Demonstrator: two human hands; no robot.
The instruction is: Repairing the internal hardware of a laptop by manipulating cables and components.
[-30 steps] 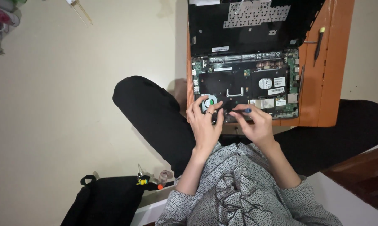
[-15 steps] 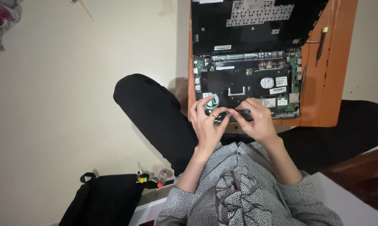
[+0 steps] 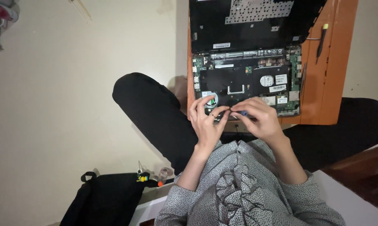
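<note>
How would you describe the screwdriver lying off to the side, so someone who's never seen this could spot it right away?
Start at the orange wooden board that carries the opened laptop. On the bare strip of board right of the laptop, near the far edge, lies a thin dark screwdriver. Its yellow cap sets it apart from the blue-tipped tool pinched in the right hand.

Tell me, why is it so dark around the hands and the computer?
Head view: dim, uneven light; the opened laptop lies mostly in shadow, its board parts hard to make out. Left hand and right hand look soft, slightly blurred. The pale floor catches most of the light.
</note>
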